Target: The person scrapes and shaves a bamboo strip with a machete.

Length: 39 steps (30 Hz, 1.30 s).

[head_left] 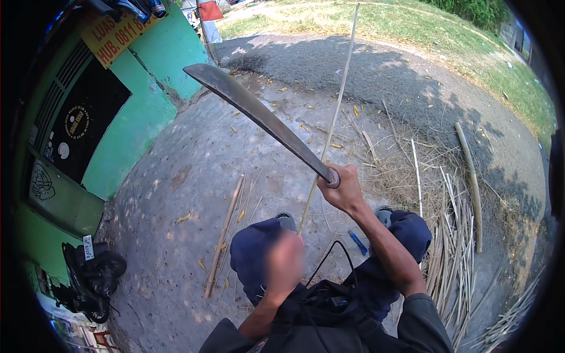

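Observation:
My right hand [343, 191] is closed around the handle of a machete [259, 119], whose broad dark blade points up and to the left. A long thin bamboo strip [340, 97] rises from my left hand [285, 262], which is blurred, near my left knee. The strip's lower end meets that hand, so the strip seems gripped there, though single fingers cannot be made out. Close to the machete's handle the blade and strip cross in view; whether they touch I cannot tell. Between my feet a small blue tool [358, 242] lies on the ground.
Many split bamboo strips [456, 253] lie in a heap at my right, with a thicker bamboo pole [469, 182] and shavings [406, 170]. Another bamboo stick [225, 235] is on the concrete to my left. Farther left are a parked motorcycle [91, 276] and a green wall [138, 112].

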### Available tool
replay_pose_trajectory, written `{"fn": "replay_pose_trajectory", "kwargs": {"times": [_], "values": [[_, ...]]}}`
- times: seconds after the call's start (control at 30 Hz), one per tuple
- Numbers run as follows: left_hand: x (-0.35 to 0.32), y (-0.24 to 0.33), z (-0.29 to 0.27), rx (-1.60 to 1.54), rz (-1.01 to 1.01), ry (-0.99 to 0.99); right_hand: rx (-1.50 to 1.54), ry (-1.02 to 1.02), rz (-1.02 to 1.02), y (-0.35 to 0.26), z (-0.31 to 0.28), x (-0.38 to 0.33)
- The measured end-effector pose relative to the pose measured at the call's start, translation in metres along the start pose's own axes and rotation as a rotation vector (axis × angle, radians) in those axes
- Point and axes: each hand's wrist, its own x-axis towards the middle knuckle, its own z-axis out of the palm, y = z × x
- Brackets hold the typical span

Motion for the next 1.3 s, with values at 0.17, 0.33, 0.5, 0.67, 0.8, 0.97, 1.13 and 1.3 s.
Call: {"fn": "replay_pose_trajectory", "kwargs": {"times": [0.17,0.33,0.5,0.67,0.8,0.97,1.13,1.3], "values": [[0.030,0.009,-0.009,-0.218,-0.131,-0.032,-0.014,-0.115,-0.108,-0.014,0.014,-0.015],[0.046,0.025,-0.008,-0.457,-0.245,-0.024,0.021,-0.137,-0.101,-0.021,0.021,-0.026],[0.047,0.029,-0.009,-0.494,-0.291,-0.084,-0.038,-0.113,-0.107,-0.018,0.016,-0.020],[0.030,0.013,-0.001,-0.375,-0.209,-0.129,-0.043,0.013,-0.020,-0.012,0.000,-0.002],[0.029,0.009,-0.002,-0.399,-0.212,-0.165,-0.025,0.022,-0.017,-0.010,-0.005,-0.002],[0.032,0.010,-0.012,-0.462,-0.262,-0.229,-0.099,-0.040,-0.075,-0.005,-0.013,-0.001],[0.005,-0.004,-0.024,-0.217,-0.147,-0.228,-0.128,0.067,-0.079,0.003,-0.027,0.009],[0.011,0.000,-0.025,-0.154,-0.123,-0.199,-0.160,-0.015,-0.034,0.002,-0.017,-0.008]]}}
